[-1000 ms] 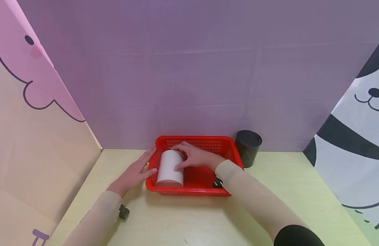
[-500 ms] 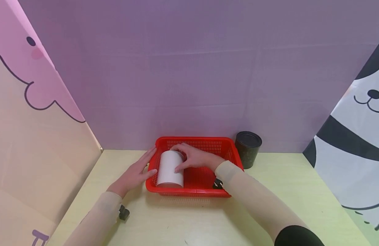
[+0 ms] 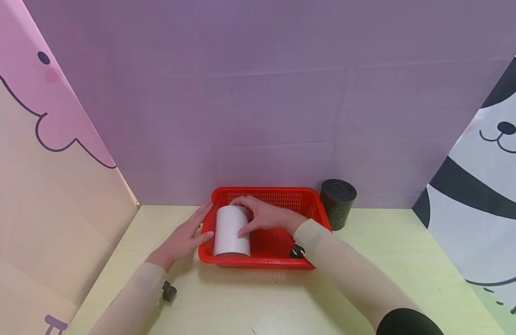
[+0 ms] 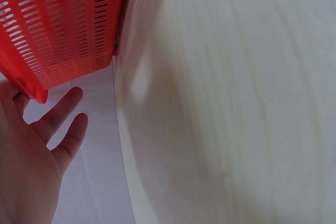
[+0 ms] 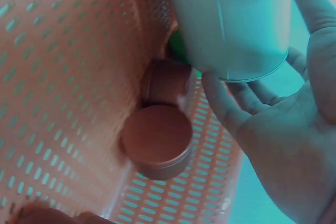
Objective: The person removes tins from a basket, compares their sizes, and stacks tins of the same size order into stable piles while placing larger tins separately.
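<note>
A white cylindrical can [image 3: 230, 232] lies in the left part of a red perforated plastic basket [image 3: 266, 261]. My right hand [image 3: 264, 216] holds it from the right, with thumb and fingers on its side. In the right wrist view, that same hand [image 5: 283, 124] has its fingers around the can [image 5: 236, 30]. Straight fingers of my left hand [image 3: 180, 239] rest along the basket's left rim, the thumb over the edge. From the left wrist camera, the spread left hand [image 4: 34, 156] touches the basket [image 4: 68, 30] from outside.
Two small round tins [image 5: 157, 137] and a green item, mostly hidden, lie in the basket near the can. Behind the basket's right side stands a dark lidded can [image 3: 338, 204]. A purple cloth wall [image 3: 274, 116] closes off the back of the pale wooden table [image 3: 387, 265].
Less of the white can's near end face shows now, so it has turned slightly in my right hand. The left hand and basket stay in place; the head view shifts a little.
</note>
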### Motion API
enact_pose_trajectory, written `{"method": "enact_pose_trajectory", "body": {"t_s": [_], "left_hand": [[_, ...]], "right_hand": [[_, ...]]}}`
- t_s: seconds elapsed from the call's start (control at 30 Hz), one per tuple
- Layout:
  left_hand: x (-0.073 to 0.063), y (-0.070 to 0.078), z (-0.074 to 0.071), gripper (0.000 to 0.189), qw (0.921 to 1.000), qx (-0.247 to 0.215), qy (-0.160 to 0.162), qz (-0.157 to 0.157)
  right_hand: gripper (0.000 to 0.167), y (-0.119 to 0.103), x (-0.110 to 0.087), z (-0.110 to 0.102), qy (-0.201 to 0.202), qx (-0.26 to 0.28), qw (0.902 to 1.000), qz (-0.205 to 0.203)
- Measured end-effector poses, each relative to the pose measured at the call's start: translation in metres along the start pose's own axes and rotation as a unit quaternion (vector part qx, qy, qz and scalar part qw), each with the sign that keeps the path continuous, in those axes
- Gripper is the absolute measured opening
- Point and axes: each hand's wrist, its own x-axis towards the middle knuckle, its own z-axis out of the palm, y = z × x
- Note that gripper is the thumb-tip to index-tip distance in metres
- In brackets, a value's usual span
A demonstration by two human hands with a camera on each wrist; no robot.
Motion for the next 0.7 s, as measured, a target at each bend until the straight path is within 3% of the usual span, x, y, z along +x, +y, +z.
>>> {"method": "enact_pose_trajectory", "body": {"t_s": [0.27,0.47,0.7], "left_hand": [[0.001,-0.003,-0.002,0.095,1.0000,0.006,0.005,0.002],[-0.001,0.000,-0.001,0.096,1.0000,0.001,0.005,-0.003],[0.001,0.001,0.000,0.098,1.0000,0.000,0.006,0.000]], "right_hand": [[0.102,-0.012,0.003,0.001,-0.011,-0.027,0.9995,-0.007],[0.112,-0.010,0.002,0.003,-0.005,-0.036,0.9992,0.017],[0.112,-0.003,0.002,0.002,-0.007,-0.029,0.9987,0.041]]}}
